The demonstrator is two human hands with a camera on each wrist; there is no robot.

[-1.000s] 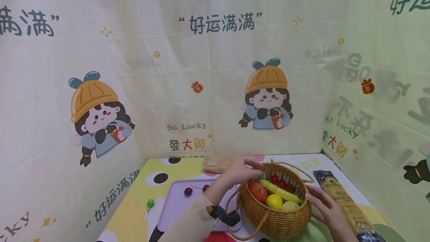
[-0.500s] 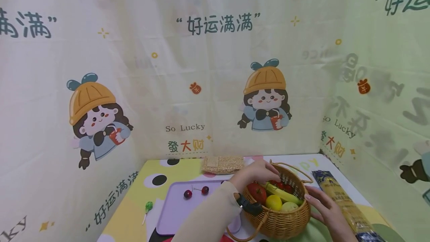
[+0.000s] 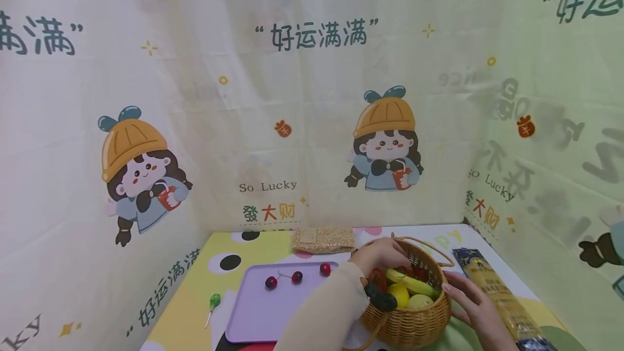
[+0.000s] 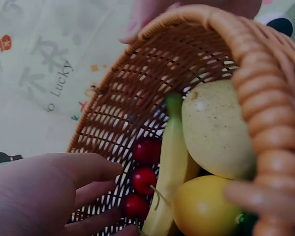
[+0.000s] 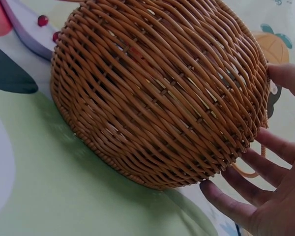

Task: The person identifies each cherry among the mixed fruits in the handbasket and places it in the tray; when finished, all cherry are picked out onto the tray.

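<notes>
A brown wicker basket [image 3: 404, 324] holds a banana [image 4: 174, 147], a yellow lemon [image 4: 206, 206], a pale green speckled fruit [image 4: 216, 128], a red apple [image 3: 377, 279] and several red cherries [image 4: 142, 180]. My left hand [image 3: 382, 256] reaches over the rim into it. In the left wrist view its loosely bent fingers are beside the cherries; the lower fingertips are partly hidden, and I see nothing held. From outside, my right hand [image 5: 280, 201] rests spread fingers against the wicker wall, its thumb at the rim.
Left of the basket lies a lilac tray [image 3: 258, 313] with cherries [image 3: 297, 277] on it. A green lollipop [image 3: 214, 302] is further left. Behind lies a bag of grains [image 3: 323, 239]; a long gold and blue packet [image 3: 497, 291] lies on the right.
My left hand has moved right and down into the basket, its forearm following. A third cherry on the tray has come into sight. The right hand stays on the basket.
</notes>
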